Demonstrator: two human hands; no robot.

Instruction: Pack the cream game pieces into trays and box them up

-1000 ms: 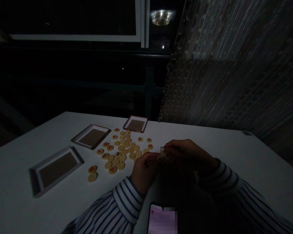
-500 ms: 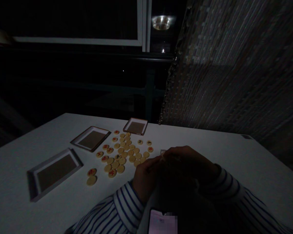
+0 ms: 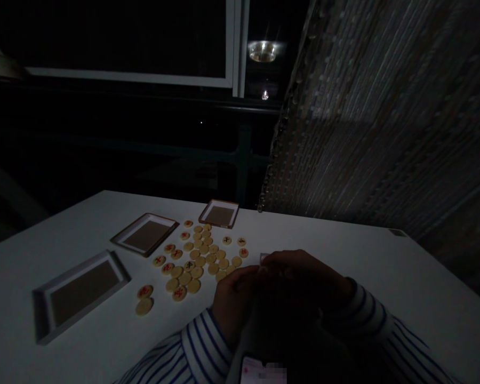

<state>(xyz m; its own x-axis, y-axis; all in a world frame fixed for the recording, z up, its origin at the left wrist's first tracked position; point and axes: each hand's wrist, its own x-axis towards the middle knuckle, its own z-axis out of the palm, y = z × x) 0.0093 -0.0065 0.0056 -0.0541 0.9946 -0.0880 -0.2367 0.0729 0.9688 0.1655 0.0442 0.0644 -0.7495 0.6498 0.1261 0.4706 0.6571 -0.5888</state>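
Note:
My left hand [image 3: 234, 301] and my right hand [image 3: 304, 274] meet over the near side of the table, fingers curled in and closed. A small pale, partly see-through piece [image 3: 263, 258] shows at the fingertips, apparently pinched between both hands; deep shadow hides its kind. Left of my left hand lie several round wooden Chinese chess pieces [image 3: 194, 286], many blank side up, some showing red or black characters. Two of them, a red-marked piece [image 3: 144, 292] and a blank one [image 3: 144, 306], lie apart toward the left.
Three shallow trays stand on the white table [image 3: 344, 240]: a grey-white one [image 3: 122, 272] at left, a brown-rimmed one [image 3: 116, 241] behind it, and a smaller one [image 3: 208, 222] at the back. A lit phone [image 3: 256, 372] is below my hands. A bead curtain [image 3: 344, 133] hangs at right.
The whole view has tilted slightly, so the table and pieces sit a little lower. My hands stay together in nearly the same pose, and the pieces have not visibly moved.

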